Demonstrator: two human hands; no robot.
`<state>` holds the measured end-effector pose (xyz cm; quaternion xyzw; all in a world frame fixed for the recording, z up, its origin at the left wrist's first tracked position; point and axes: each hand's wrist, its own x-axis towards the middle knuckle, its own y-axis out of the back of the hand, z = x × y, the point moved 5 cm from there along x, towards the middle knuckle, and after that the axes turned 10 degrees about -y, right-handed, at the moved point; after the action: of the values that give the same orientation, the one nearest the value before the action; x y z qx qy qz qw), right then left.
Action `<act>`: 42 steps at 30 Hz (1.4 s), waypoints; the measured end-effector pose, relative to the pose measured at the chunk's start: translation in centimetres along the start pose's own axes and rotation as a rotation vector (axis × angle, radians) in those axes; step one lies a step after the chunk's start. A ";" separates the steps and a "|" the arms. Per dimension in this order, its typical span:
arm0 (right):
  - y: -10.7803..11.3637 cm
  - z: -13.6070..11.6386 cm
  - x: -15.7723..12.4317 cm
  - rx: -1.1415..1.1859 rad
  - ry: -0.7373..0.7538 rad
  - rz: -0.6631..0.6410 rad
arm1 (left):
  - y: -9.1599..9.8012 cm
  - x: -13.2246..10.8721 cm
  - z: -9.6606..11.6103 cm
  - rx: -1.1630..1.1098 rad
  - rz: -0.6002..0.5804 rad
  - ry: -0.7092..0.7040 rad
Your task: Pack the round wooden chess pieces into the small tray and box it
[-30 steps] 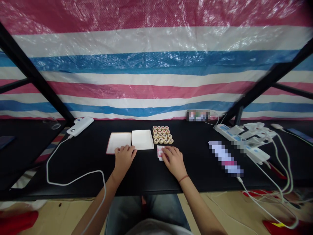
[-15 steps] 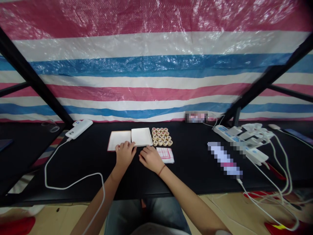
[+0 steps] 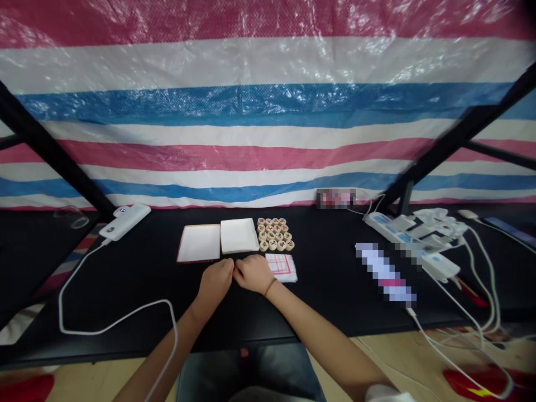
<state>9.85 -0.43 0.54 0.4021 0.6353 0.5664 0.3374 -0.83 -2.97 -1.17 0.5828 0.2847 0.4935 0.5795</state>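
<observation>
My left hand (image 3: 216, 282) is closed in a fist on the black table, just below the white box halves. My right hand (image 3: 254, 273) is curled in a fist too, its knuckles meeting those of the left. I see nothing in either one. Above the left hand lies a shallow box lid (image 3: 199, 243) with a reddish edge, white side up. Touching it on the right is a white box tray (image 3: 239, 235). Round Chinese chess pieces (image 3: 275, 234) stand stacked in rows beside the tray. A folded cloth chessboard (image 3: 281, 267) with red lines lies next to my right wrist.
A white power bank (image 3: 128, 221) at the left feeds a white cable (image 3: 109, 329) that crosses over my left forearm. To the right are a blurred phone-like device (image 3: 385, 273) and a power strip (image 3: 412, 245) with plugs and cables. A striped tarpaulin (image 3: 251, 134) hangs behind the table.
My left hand has come off the box lid's edge, moved down and right, and closed. My right hand has shifted slightly left, so the two fists now meet.
</observation>
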 end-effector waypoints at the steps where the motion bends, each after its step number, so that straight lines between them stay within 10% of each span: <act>1: 0.0 0.1 0.1 0.005 -0.012 0.002 | 0.0 0.1 -0.1 0.002 -0.021 0.014; 42: 0.6 0.9 0.1 0.106 -0.145 -0.007 | 0.5 0.3 -0.5 -0.129 -0.074 0.106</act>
<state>10.65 0.05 1.07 0.4572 0.6396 0.5002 0.3628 -1.30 -2.60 -0.67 0.5065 0.3040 0.5191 0.6178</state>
